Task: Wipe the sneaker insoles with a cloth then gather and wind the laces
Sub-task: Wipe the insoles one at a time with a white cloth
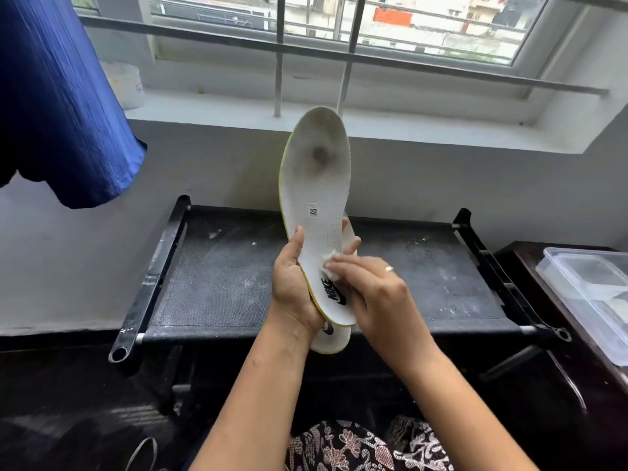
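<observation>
Under the fingers [343, 264] of the right hand [373, 294], bent and bunched close, a small white cloth [329, 263] is pinned against the front insole [317, 185], just above its printed heel logo. Left hand [292, 294]: thumb along the near edge, other digits wrapped behind, gripping this insole together with a second insole [331, 341] stacked at its back. Both are held upright, toe upward, above the black fabric shelf [221, 283], touching nothing but the hands.

Step in hand, as judged: wiping the first insole. The heel zone is under treatment and the forefoot is not yet cleaned, since a dark stain [319, 154] shows near the toe. For good work, strokes should run heel to toe with steady pressure. The left hand should back the thin foam behind each stroke so it does not buckle, and the cloth should be refolded to a fresh face before the stain. Second insole and laces are still to do.

Surroundings: barred window with sill [238, 113]; blue fabric [57, 113] hanging at left; clear plastic box [591, 294] at right. No lace can be identified with certainty.
</observation>
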